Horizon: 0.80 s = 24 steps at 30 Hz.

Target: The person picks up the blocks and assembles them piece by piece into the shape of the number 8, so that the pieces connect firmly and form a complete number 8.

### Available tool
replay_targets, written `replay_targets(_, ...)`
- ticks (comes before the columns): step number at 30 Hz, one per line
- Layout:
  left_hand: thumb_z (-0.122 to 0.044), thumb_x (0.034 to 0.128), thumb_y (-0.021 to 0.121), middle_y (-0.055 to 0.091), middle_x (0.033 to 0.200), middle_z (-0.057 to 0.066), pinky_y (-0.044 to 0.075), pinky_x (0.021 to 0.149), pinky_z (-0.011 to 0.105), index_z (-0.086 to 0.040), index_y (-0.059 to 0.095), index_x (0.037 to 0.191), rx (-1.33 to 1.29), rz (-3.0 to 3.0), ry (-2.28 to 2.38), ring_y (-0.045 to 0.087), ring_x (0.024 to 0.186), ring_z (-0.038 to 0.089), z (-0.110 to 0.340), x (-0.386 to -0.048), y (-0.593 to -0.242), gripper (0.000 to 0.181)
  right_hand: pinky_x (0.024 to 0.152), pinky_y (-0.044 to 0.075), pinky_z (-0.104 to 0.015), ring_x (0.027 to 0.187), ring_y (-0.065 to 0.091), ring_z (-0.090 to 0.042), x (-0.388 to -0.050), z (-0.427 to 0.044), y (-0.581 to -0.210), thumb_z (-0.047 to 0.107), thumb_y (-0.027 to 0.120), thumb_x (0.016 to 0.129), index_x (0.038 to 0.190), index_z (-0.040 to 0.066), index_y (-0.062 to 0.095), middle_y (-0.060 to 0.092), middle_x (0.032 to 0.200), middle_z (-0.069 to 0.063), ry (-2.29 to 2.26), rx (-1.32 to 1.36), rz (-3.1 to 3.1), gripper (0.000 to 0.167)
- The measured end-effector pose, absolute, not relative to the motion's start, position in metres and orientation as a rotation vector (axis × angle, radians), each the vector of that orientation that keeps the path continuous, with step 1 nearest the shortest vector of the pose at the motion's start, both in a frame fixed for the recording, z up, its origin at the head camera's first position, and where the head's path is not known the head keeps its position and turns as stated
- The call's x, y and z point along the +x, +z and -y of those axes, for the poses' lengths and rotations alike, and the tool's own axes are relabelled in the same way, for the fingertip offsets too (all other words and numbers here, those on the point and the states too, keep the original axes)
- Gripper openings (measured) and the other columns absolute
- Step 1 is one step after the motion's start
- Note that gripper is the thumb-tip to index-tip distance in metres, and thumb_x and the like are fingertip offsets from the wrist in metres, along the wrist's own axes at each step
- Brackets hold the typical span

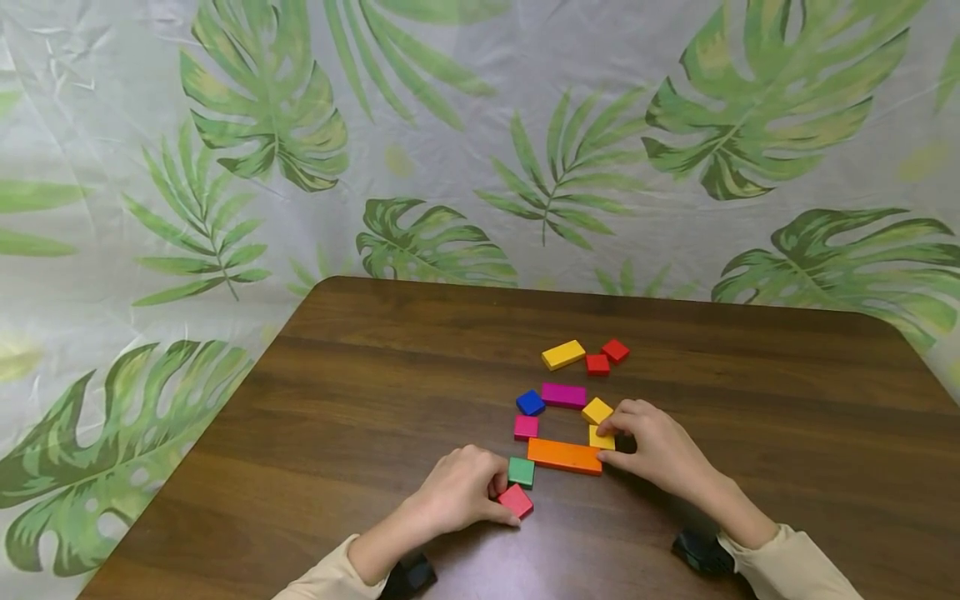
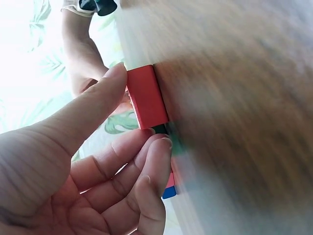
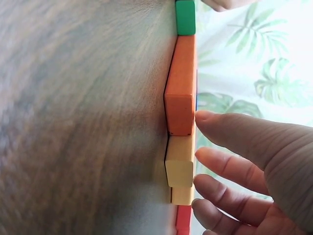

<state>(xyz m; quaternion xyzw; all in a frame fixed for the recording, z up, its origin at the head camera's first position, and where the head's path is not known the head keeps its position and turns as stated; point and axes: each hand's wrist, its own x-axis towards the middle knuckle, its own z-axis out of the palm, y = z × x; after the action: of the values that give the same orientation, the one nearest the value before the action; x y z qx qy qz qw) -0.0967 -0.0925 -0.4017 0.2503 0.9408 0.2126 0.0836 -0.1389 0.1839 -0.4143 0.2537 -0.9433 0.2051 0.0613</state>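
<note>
My left hand pinches a red square block between thumb and fingers, low on the wooden table. In the left wrist view the thumb lies at one end of that block and the fingertips at the other. Just beyond it sits a green block, close to the left corner of a long orange block. My right hand has its fingers at a yellow square block. Its thumb is at the orange block's right end, and the fingers look loosely bent in the right wrist view.
Beyond the orange block stand a pink block, a blue block, a magenta block and a second yellow square. Farther back lie a yellow oblong and two red squares. A leaf-patterned curtain hangs behind the table.
</note>
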Motion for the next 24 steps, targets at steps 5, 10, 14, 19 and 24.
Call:
replay_targets(5, -0.043, 0.0624, 0.084, 0.038, 0.054, -0.014, 0.026, 0.047, 0.017, -0.018, 0.053, 0.059, 0.757, -2.819, 0.625, 0.033, 0.053, 0.000, 0.093, -0.096, -0.402, 0.040, 0.067, 0.047, -0.024, 0.075, 0.050, -0.007, -0.139, -0.183, -0.416, 0.028, 0.081, 0.070, 0.085, 0.018, 0.069, 0.059, 0.082, 0.008, 0.614, 0.759, 2.850, 0.022)
replay_targets(10, -0.044, 0.0636, 0.083, 0.037, 0.054, -0.014, 0.026, 0.047, 0.016, -0.017, 0.052, 0.058, 0.784, -2.844, 0.635, 0.032, 0.052, -0.001, 0.096, -0.096, -0.401, 0.041, 0.069, 0.049, -0.026, 0.076, 0.051, -0.007, -0.138, -0.183, -0.415, 0.029, 0.081, 0.070, 0.085, 0.019, 0.069, 0.059, 0.082, 0.009, 0.619, 0.754, 2.855, 0.021)
replay_targets(14, -0.041, 0.0663, 0.082, 0.050, 0.058, -0.011, 0.033, 0.049, 0.015, -0.018, 0.058, 0.063, 0.803, -2.853, 0.659, 0.039, 0.055, -0.002, 0.102, -0.100, -0.397, 0.034, 0.069, 0.049, -0.026, 0.076, 0.052, -0.007, -0.136, -0.183, -0.415, 0.028, 0.081, 0.070, 0.085, 0.019, 0.069, 0.060, 0.082, 0.008, 0.630, 0.763, 2.856, 0.021)
replay_targets(19, -0.031, 0.0707, 0.081, 0.062, 0.077, -0.003, 0.041, 0.059, 0.015, -0.014, 0.069, 0.083, 0.902, -2.808, 0.691, 0.051, 0.067, 0.004, 0.110, -0.115, -0.390, 0.025, 0.068, 0.047, -0.026, 0.075, 0.050, -0.007, -0.137, -0.183, -0.416, 0.027, 0.081, 0.070, 0.084, 0.018, 0.070, 0.059, 0.081, 0.008, 0.608, 0.777, 2.837, 0.020)
replay_targets(24, -0.029, 0.0729, 0.080, 0.064, 0.101, -0.001, 0.046, 0.080, 0.022, -0.013, 0.070, 0.105, 0.973, -2.737, 0.612, 0.056, 0.091, 0.012, 0.103, -0.129, -0.387, 0.037, 0.067, 0.047, -0.026, 0.075, 0.049, -0.008, -0.138, -0.184, -0.416, 0.026, 0.081, 0.070, 0.083, 0.018, 0.070, 0.059, 0.080, 0.008, 0.594, 0.792, 2.828, 0.019)
